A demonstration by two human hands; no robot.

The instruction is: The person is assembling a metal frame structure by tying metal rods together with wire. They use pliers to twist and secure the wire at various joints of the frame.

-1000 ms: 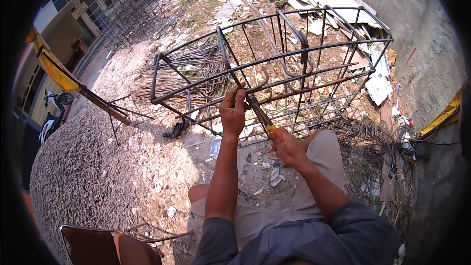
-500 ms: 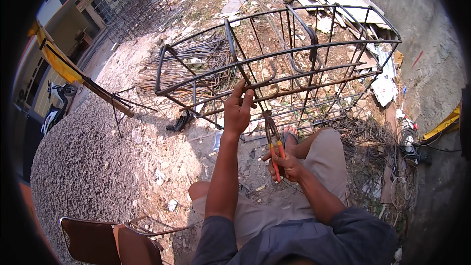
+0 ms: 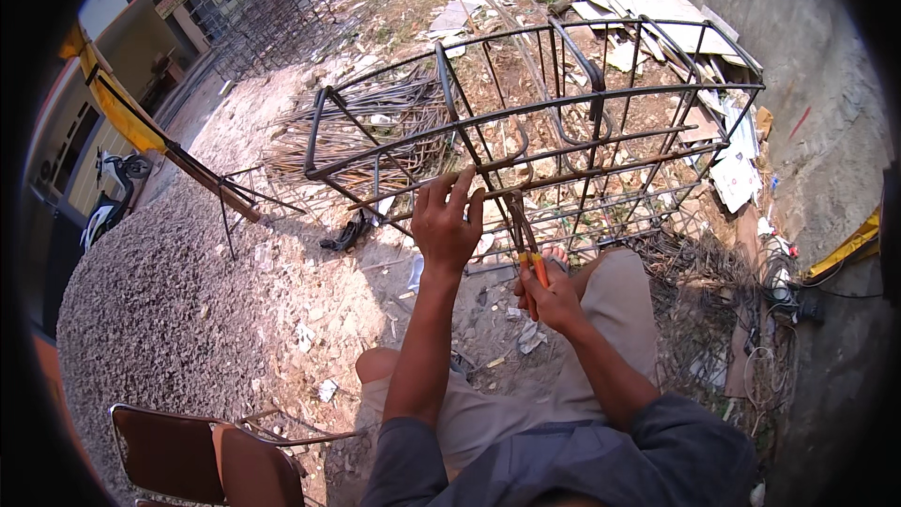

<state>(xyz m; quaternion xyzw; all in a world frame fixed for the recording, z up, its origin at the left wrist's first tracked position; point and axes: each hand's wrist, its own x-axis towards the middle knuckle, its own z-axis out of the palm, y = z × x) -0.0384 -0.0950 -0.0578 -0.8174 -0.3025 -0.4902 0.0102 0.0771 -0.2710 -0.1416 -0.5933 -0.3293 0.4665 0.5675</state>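
Leftmost I see a rough, grey gravel heap (image 3: 160, 310), then the left hand (image 3: 448, 225), fingers half bent against the lower rusty rod (image 3: 610, 166) of the boxy, dark steel cage (image 3: 597, 84) standing just beyond it; whether they pinch the rod I can't tell. The right hand (image 3: 554, 299) wraps the orange handles of the slim metal pliers (image 3: 529, 261), head up by that rod: apparently plier work, calling for a steady rod and firm squeeze. Far right rises a blotchy concrete wall (image 3: 812, 122).
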